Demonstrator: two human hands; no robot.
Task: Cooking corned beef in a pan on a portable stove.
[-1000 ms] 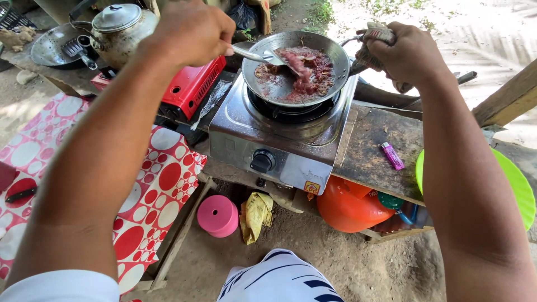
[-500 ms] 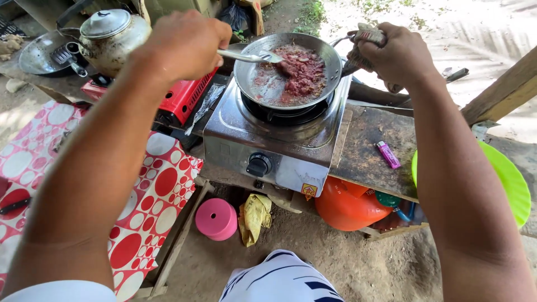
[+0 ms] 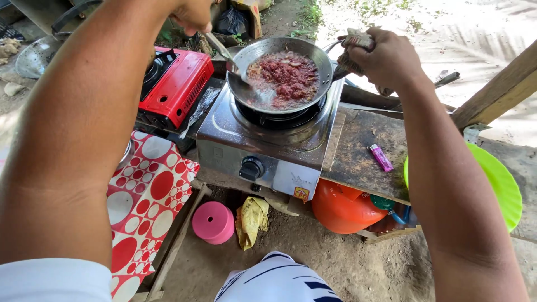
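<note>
Head view: the person is standing over a steel single-burner stove (image 3: 268,148), which serves as the landmark here. A dark round pan (image 3: 282,72) is sitting on the stove's burner, holding chopped reddish meat (image 3: 288,78) heaped toward the pan's right side, with thin liquid pooling at its left.

The left hand (image 3: 193,14) is closing around the handle of a metal spoon (image 3: 226,53), whose bowl is dipping into the liquid at the pan's left edge. The grip is high on the handle, probably to be keeping the fingers away from the heat.

The right hand (image 3: 386,59) is gripping the pan's handle through a folded cloth (image 3: 355,47), just right of the stove; the cloth is likely acting as insulation, and the hold appears to be steadying the pan against the spoon's push.

Left of the stove a red portable burner (image 3: 173,84) is resting unused. On the worn wooden tabletop (image 3: 358,151) right of the stove, a pink lighter (image 3: 381,157) is lying within reach. Further right a green plate (image 3: 500,184) is showing. Below the stove, an orange container (image 3: 341,210) and a pink lid-like object (image 3: 213,222) are sitting on the dirt.
</note>
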